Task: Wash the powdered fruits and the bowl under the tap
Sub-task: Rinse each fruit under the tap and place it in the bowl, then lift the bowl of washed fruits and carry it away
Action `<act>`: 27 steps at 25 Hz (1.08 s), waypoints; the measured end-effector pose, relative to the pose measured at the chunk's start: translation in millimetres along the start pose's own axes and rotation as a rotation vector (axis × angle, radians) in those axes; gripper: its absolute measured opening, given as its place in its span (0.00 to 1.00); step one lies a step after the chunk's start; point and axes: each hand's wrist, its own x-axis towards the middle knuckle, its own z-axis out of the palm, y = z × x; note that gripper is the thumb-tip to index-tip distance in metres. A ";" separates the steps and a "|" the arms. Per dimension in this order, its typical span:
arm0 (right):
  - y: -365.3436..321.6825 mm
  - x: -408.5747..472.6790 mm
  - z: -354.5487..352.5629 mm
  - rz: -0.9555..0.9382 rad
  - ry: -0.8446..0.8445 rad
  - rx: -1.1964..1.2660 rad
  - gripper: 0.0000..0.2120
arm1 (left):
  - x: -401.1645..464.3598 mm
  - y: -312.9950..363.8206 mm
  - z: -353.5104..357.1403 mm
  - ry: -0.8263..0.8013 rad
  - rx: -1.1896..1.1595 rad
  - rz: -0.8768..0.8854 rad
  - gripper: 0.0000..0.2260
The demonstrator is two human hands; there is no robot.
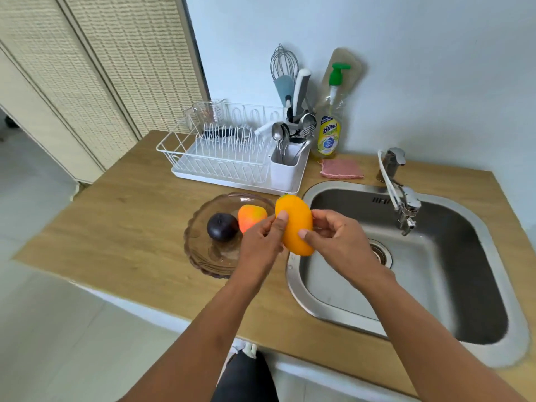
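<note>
Both arms reach in; the left hand (261, 237) and right hand (338, 237) hold the mango (295, 220) beside the sink (319, 309). No water seems to run, so the tap (401, 203) comes next.

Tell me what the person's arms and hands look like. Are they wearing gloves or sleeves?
No gloves and no sleeves show. Both arms are bare from the bottom edge of the picture up to the wrists. The left hand and the right hand are bare too, with short, plain fingernails. I can see no rings, watch or bracelets on them.
</note>
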 end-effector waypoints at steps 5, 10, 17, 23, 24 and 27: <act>-12.0 12.3 53.4 -0.057 -0.102 -0.018 0.27 | -5.8 -13.8 -70.8 0.188 0.177 0.079 0.18; -20.2 26.2 88.3 -0.122 -0.213 -0.251 0.30 | -6.0 -23.1 -111.8 0.335 0.411 0.085 0.19; -10.2 44.0 110.6 -0.198 -0.422 -0.575 0.28 | -3.1 -48.0 -127.3 0.386 1.107 0.024 0.20; -2.6 42.7 120.3 -0.257 -0.384 -0.602 0.24 | -0.5 -60.9 -138.8 0.371 1.194 0.032 0.19; -0.7 42.7 118.6 -0.261 -0.379 -0.591 0.23 | 0.8 -61.7 -140.7 0.368 1.176 0.041 0.17; 3.4 43.5 107.5 -0.272 -0.282 -0.526 0.19 | 3.7 -64.6 -149.1 0.366 1.028 0.076 0.12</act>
